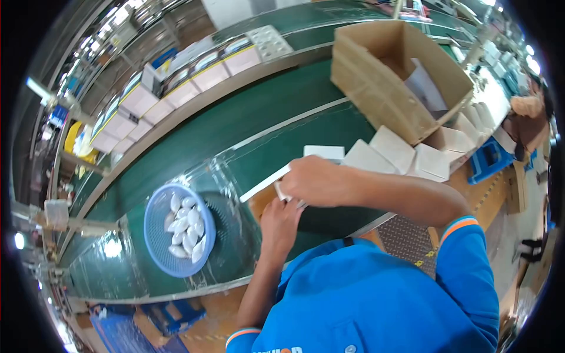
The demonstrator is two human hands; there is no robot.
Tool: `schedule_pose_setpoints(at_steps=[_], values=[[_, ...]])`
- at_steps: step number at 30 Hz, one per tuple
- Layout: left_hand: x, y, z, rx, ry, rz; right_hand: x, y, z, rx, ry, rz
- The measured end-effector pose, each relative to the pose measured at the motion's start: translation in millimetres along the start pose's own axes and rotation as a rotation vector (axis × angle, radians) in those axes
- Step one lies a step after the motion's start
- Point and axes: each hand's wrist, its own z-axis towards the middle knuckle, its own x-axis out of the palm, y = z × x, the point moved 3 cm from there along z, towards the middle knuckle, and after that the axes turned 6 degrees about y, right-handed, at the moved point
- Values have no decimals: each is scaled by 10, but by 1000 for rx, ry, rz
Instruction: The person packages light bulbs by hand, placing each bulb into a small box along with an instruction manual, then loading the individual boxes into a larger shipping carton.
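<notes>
In front of my body, over the green belt, a small white cardboard box [266,183] with a brown inner side is between my hands. My right hand [312,180] is closed over its upper right part. From below, my left hand [279,223] grips it near the lower edge, its fingertips close to those of the right. My palms and fingers hide much of the box. Just beyond my right hand lies another white box [323,153]. To the left, a blue plastic basket [152,238] holds several white bulb-shaped pieces [187,226].
A large open brown carton [376,88] stands at the back right, with several white boxes [393,150] beside it. Printed boxes [209,76] and a white tray with holes [269,44] line the far ledge. A person [527,120] is at the right edge.
</notes>
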Motion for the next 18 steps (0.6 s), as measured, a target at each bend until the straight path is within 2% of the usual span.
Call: schedule_pose_setpoints(at_steps=[2, 4, 7, 12, 18], values=[[-56, -38, 1, 3, -15, -21, -61, -89, -17, 8, 55, 51], [-48, -67, -6, 57, -41, -48, -157, -160, -40, -39, -129, 48], [-36, -44, -2, 18, -56, -39, -274, -161, -33, 68, -9, 138], [-75, -59, 9, 66, -58, -53, -25, -109, 5, 14, -20, 92], [-57, -55, -3, 73, -29, -66, -142, -156, 59, 78, 97, 69]])
